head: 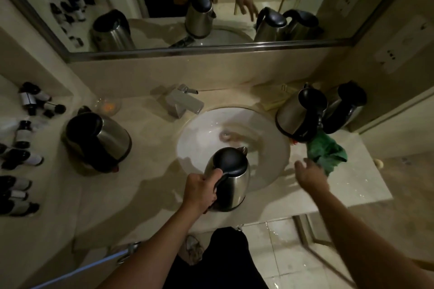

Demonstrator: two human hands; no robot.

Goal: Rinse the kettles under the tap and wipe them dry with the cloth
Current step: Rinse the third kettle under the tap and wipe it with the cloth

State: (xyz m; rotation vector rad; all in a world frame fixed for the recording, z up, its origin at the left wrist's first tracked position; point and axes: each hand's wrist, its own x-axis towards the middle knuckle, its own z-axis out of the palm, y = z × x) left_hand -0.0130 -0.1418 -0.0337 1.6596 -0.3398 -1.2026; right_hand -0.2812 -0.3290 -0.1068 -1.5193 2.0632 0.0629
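A person's left hand [199, 191] has its grip curled round the black handle of a stainless steel kettle [231, 179], holding it upright at the near rim of the white sink basin [270, 171], spout pointing away toward the drain. The right hand [310, 175] hovers with fingers spread and holding nothing, just short of the crumpled green cloth [326, 153], which lies on the wet marble tabletop [352, 185] directly ahead of its fingertips and to the right of the basin. The right hand is plainly the nearer one to the cloth; the held kettle sits to the cloth's left, so wiping would likely bring cloth across to kettle. Two more kettles [298, 112] stand behind the cloth, another kettle [98, 139] left of the basin. The chrome tap [185, 103] shows no visible stream.
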